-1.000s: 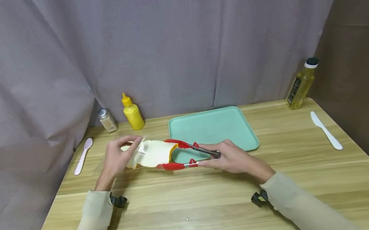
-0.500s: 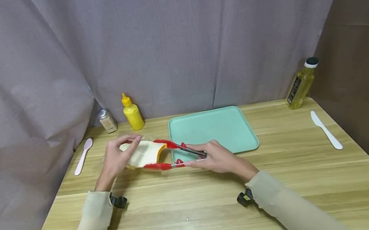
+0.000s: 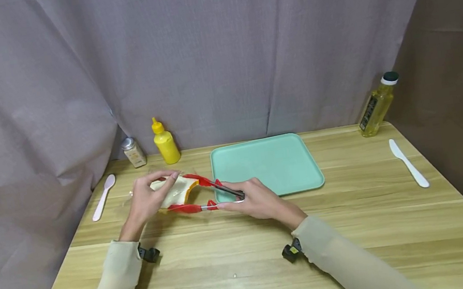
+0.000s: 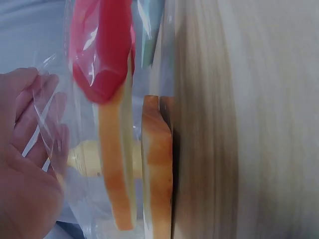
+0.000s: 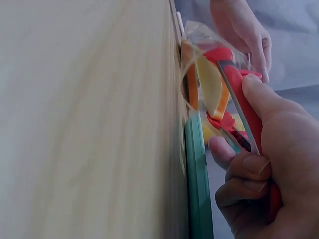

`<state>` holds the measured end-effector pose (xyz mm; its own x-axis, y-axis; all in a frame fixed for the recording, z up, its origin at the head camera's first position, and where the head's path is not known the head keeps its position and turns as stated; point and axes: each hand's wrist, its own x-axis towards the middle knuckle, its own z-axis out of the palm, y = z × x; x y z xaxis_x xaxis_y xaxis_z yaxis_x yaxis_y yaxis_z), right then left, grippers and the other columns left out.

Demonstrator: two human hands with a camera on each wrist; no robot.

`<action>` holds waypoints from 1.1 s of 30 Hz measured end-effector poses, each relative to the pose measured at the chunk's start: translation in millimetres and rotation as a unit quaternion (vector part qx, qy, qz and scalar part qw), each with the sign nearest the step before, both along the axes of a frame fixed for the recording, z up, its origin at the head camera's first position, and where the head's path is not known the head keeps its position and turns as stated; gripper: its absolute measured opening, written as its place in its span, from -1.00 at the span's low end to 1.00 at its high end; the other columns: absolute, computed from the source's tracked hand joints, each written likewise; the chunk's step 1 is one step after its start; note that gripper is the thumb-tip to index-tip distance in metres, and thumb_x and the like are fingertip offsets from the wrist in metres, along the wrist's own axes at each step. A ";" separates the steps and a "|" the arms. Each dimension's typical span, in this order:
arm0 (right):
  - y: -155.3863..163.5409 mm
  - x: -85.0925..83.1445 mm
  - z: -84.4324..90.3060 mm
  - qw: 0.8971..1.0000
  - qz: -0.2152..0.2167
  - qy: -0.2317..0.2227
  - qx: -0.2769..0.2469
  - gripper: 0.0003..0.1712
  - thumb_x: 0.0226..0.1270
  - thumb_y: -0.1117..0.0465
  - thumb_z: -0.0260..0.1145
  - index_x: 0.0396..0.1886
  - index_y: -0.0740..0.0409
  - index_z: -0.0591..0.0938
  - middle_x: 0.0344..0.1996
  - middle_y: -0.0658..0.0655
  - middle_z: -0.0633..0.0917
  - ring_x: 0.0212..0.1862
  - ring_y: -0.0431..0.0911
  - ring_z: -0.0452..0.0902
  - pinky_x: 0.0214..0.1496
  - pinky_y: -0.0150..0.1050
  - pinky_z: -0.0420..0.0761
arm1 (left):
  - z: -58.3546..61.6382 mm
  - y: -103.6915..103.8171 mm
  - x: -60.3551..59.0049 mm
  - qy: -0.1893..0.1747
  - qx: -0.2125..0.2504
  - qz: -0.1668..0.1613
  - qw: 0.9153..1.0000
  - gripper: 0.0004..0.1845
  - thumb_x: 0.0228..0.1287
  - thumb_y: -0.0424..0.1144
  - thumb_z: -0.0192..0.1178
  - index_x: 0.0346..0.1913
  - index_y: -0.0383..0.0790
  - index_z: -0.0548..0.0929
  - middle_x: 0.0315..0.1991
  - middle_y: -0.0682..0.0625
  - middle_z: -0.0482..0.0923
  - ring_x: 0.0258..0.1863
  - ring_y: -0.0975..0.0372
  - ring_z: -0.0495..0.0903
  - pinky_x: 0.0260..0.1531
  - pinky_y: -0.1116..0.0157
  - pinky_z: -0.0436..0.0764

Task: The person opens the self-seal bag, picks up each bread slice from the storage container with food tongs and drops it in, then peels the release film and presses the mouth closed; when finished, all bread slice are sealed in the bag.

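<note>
My left hand [image 3: 155, 189] pinches the mouth of a clear plastic bag [image 3: 167, 198] that lies on the wooden table and holds bread slices [image 3: 175, 192]. My right hand [image 3: 245, 200] grips red tongs [image 3: 200, 195], whose tips reach into the bag, one above and one below a slice. In the left wrist view a red tong tip [image 4: 102, 55] presses on the upper slice [image 4: 115, 169], a second slice [image 4: 158, 164] lies against the table, and my fingers [image 4: 30, 149] hold the film. The right wrist view shows my hand [image 5: 259, 164] round the tongs [image 5: 238, 94], with the bread [image 5: 209, 84] between their arms.
A mint green tray [image 3: 269, 164] lies just right of the tongs. A yellow squeeze bottle [image 3: 165, 143] and a small shaker [image 3: 133, 152] stand at the back left, with a pale spoon [image 3: 104, 195] at the left edge. An oil bottle [image 3: 377, 105] and a white knife [image 3: 409, 169] are on the right.
My right hand and the tongs have moved left, toward my left hand and deeper into the bag. The slice between the tong arms moved left with them.
</note>
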<state>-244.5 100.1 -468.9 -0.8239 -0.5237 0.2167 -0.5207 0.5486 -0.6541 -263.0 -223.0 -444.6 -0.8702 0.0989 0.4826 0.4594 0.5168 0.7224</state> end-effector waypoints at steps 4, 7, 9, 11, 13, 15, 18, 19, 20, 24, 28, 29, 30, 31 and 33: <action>-8.5 -1.0 -2.5 1.000 -0.008 -0.003 0.002 -0.10 0.36 -0.44 0.45 0.55 -0.13 0.55 -0.62 -0.20 0.24 -0.53 -0.31 0.11 -0.51 -0.37 0.20 | -1.6 -0.3 -1.2 0.001 0.002 -0.009 1.000 -0.85 0.44 -0.21 0.48 -0.02 -0.09 0.91 -0.07 -0.02 0.89 -0.11 0.30 0.75 -0.01 0.24 0.72; -14.3 -1.9 -4.5 1.000 -0.010 0.000 0.003 -0.09 0.37 -0.45 0.43 0.56 -0.12 0.55 -0.62 -0.22 0.21 -0.54 -0.33 0.08 -0.51 -0.37 0.19 | -1.3 -0.4 -0.4 0.004 -0.001 -0.012 1.000 -0.85 0.44 -0.20 0.47 -0.01 -0.08 0.91 -0.08 -0.01 0.89 -0.10 0.20 0.79 -0.01 0.22 0.72; -17.2 -2.2 -5.6 1.000 -0.010 0.000 0.002 -0.09 0.37 -0.45 0.43 0.56 -0.10 0.55 -0.62 -0.22 0.19 -0.57 -0.33 0.07 -0.53 -0.37 0.20 | -1.2 -0.3 -0.3 0.005 -0.003 -0.013 1.000 -0.85 0.45 -0.18 0.47 -0.01 -0.07 0.91 -0.08 0.00 0.89 -0.08 0.16 0.80 0.03 0.13 0.74; -19.7 -2.2 -6.3 1.000 -0.009 0.001 -0.001 -0.08 0.37 -0.43 0.44 0.56 -0.07 0.55 -0.64 -0.21 0.20 -0.59 -0.34 0.06 -0.55 -0.38 0.20 | -0.8 -0.2 -0.4 0.005 -0.004 -0.015 1.000 -0.84 0.46 -0.16 0.46 0.00 -0.07 0.91 -0.08 0.01 0.90 -0.06 0.12 0.82 0.06 0.04 0.75; -22.1 -2.1 -6.7 1.000 -0.007 0.004 -0.003 -0.08 0.38 -0.42 0.44 0.56 -0.03 0.54 -0.66 -0.21 0.23 -0.62 -0.35 0.07 -0.58 -0.38 0.21 | -1.2 -0.2 -0.8 0.003 -0.007 -0.016 1.000 -0.84 0.47 -0.15 0.45 0.00 -0.06 0.91 -0.07 0.01 0.90 -0.05 0.11 0.83 0.08 -0.01 0.75; -24.8 -1.8 -6.2 1.000 -0.008 0.010 -0.003 -0.08 0.38 -0.41 0.45 0.55 -0.01 0.56 -0.67 -0.20 0.29 -0.63 -0.35 0.09 -0.60 -0.38 0.23 | -2.1 -0.2 -1.5 0.001 -0.013 -0.015 1.000 -0.84 0.48 -0.13 0.44 0.00 -0.04 0.91 -0.07 0.02 0.90 -0.05 0.13 0.82 0.08 -0.01 0.75; -29.8 -1.4 -4.3 1.000 -0.018 0.014 -0.004 -0.07 0.36 -0.43 0.45 0.52 0.01 0.59 -0.66 -0.18 0.39 -0.63 -0.35 0.14 -0.61 -0.38 0.27 | -2.9 0.3 -1.9 -0.003 -0.018 -0.014 1.000 -0.84 0.49 -0.10 0.44 -0.01 -0.01 0.91 -0.08 0.05 0.90 -0.06 0.18 0.80 0.07 0.02 0.74; -31.7 -1.1 -3.5 1.000 -0.023 0.011 -0.004 -0.08 0.35 -0.44 0.46 0.50 0.02 0.61 -0.66 -0.18 0.42 -0.63 -0.35 0.17 -0.61 -0.37 0.28 | -2.9 0.4 -1.9 -0.003 -0.018 -0.014 1.000 -0.84 0.48 -0.10 0.44 -0.01 0.00 0.91 -0.09 0.05 0.90 -0.07 0.19 0.80 0.06 0.04 0.74; -33.6 -1.0 -2.7 1.000 -0.028 0.009 -0.004 -0.08 0.33 -0.45 0.46 0.47 0.03 0.62 -0.65 -0.17 0.44 -0.62 -0.36 0.18 -0.59 -0.37 0.29 | -3.1 0.4 -1.9 -0.004 -0.019 -0.013 1.000 -0.84 0.48 -0.09 0.44 -0.02 0.00 0.91 -0.10 0.06 0.90 -0.08 0.20 0.80 0.05 0.04 0.73; -40.4 -0.1 -0.3 0.999 -0.038 -0.012 -0.007 -0.09 0.30 -0.45 0.50 0.40 0.07 0.61 -0.64 -0.15 0.48 -0.63 -0.34 0.23 -0.59 -0.36 0.31 | -2.4 0.2 -1.9 -0.004 -0.018 -0.008 1.000 -0.84 0.48 -0.08 0.45 -0.03 -0.01 0.92 -0.10 0.06 0.90 -0.08 0.20 0.79 0.05 0.09 0.74; -46.4 0.5 0.5 0.999 -0.041 -0.020 -0.004 -0.09 0.29 -0.44 0.51 0.37 0.08 0.60 -0.64 -0.15 0.45 -0.63 -0.33 0.23 -0.60 -0.36 0.30 | -1.5 -0.2 -2.1 0.000 -0.020 -0.002 1.000 -0.85 0.48 -0.09 0.45 -0.03 0.00 0.91 -0.08 0.07 0.90 -0.09 0.25 0.78 0.04 0.16 0.73; -47.7 0.4 0.3 0.999 -0.043 -0.019 -0.004 -0.09 0.28 -0.45 0.51 0.37 0.08 0.60 -0.63 -0.15 0.43 -0.62 -0.33 0.22 -0.60 -0.36 0.29 | -1.5 -0.2 -2.3 0.000 -0.019 -0.003 1.000 -0.85 0.48 -0.08 0.44 -0.03 0.00 0.91 -0.08 0.07 0.90 -0.09 0.27 0.78 0.03 0.17 0.73; -49.1 0.2 0.1 0.999 -0.045 -0.018 -0.003 -0.09 0.27 -0.46 0.51 0.36 0.07 0.60 -0.63 -0.15 0.41 -0.62 -0.33 0.21 -0.59 -0.36 0.28 | -1.5 -0.2 -2.2 -0.001 -0.018 -0.004 1.000 -0.85 0.48 -0.08 0.44 -0.03 0.00 0.91 -0.08 0.07 0.90 -0.10 0.28 0.77 0.02 0.17 0.72; -50.4 0.0 -0.1 0.999 -0.048 -0.016 -0.003 -0.08 0.27 -0.47 0.50 0.36 0.07 0.60 -0.62 -0.16 0.41 -0.61 -0.33 0.21 -0.59 -0.36 0.28 | -1.6 0.0 -2.3 -0.003 -0.015 -0.007 1.000 -0.85 0.48 -0.08 0.44 -0.03 0.00 0.91 -0.09 0.08 0.90 -0.11 0.30 0.76 0.01 0.16 0.72; -52.6 -0.8 -0.8 0.999 -0.049 -0.015 -0.004 -0.07 0.26 -0.48 0.50 0.36 0.07 0.60 -0.62 -0.16 0.38 -0.61 -0.33 0.19 -0.58 -0.36 0.27 | -2.2 0.5 -2.2 -0.006 -0.010 -0.013 1.000 -0.85 0.49 -0.09 0.44 -0.03 0.00 0.91 -0.10 0.07 0.90 -0.12 0.33 0.75 0.00 0.16 0.71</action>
